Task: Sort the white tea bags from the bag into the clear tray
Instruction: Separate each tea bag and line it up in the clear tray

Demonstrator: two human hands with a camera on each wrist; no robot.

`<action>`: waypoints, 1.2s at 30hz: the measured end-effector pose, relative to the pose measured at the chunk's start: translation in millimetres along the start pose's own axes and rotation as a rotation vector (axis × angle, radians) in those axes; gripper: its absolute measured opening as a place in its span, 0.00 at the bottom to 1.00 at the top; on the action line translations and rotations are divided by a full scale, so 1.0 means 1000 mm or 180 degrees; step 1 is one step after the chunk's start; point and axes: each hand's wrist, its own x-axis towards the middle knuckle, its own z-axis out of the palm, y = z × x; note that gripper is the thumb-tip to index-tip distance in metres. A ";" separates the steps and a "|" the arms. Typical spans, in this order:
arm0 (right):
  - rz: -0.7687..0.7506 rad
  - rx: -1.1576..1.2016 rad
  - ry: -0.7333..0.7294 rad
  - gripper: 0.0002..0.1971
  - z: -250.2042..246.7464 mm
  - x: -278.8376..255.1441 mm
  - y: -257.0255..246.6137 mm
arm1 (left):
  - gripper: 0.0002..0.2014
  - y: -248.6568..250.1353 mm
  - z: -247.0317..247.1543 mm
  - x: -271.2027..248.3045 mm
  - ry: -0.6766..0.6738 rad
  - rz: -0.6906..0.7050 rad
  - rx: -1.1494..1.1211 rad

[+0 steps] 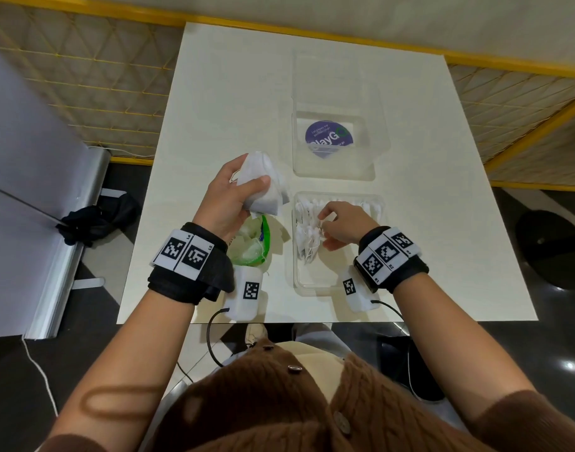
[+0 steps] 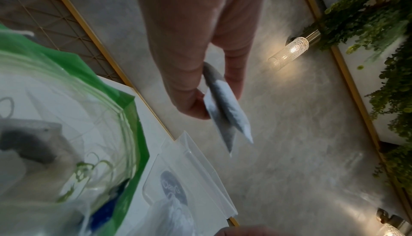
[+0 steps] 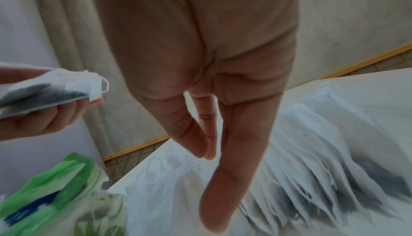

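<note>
My left hand is raised over the table's left half and grips a small stack of white tea bags; the left wrist view shows thumb and fingers pinching that stack. Just below it lies the green and clear bag, open, with more tea bags inside. On the right stands the clear tray with a row of white tea bags in its far half. My right hand is over that row, its straight fingers touching the bags and holding nothing.
The tray's clear lid with a round purple sticker lies just beyond the tray. The white table has bare surface at the far left. Its near edge runs just behind both wrists. A yellow-framed mesh barrier surrounds the table.
</note>
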 end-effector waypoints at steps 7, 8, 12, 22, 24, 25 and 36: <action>-0.0490 -0.0203 0.0682 0.13 -0.007 -0.006 -0.010 | 0.16 0.000 0.002 0.003 0.0078 0.0023 0.0019; -0.0696 -0.0067 0.0876 0.15 -0.008 -0.009 -0.014 | 0.17 0.000 0.003 0.003 0.0086 0.0021 0.0047; -0.1516 0.1026 0.0542 0.22 -0.004 -0.029 -0.041 | 0.17 -0.001 0.010 0.002 0.0029 0.0050 0.0142; -0.1975 0.1124 0.0167 0.20 -0.007 -0.025 -0.044 | 0.18 0.014 0.007 -0.006 -0.0346 0.0206 0.0964; -0.2049 0.1013 0.0081 0.17 -0.006 -0.026 -0.042 | 0.15 0.019 0.008 -0.006 -0.0406 0.0311 0.1196; -0.2065 0.1004 0.0053 0.15 -0.005 -0.026 -0.041 | 0.12 0.021 0.009 -0.006 -0.0411 0.0357 0.1217; -0.2026 0.1270 -0.0040 0.19 -0.008 -0.039 -0.040 | 0.10 0.027 0.011 -0.008 -0.0570 0.0436 0.1358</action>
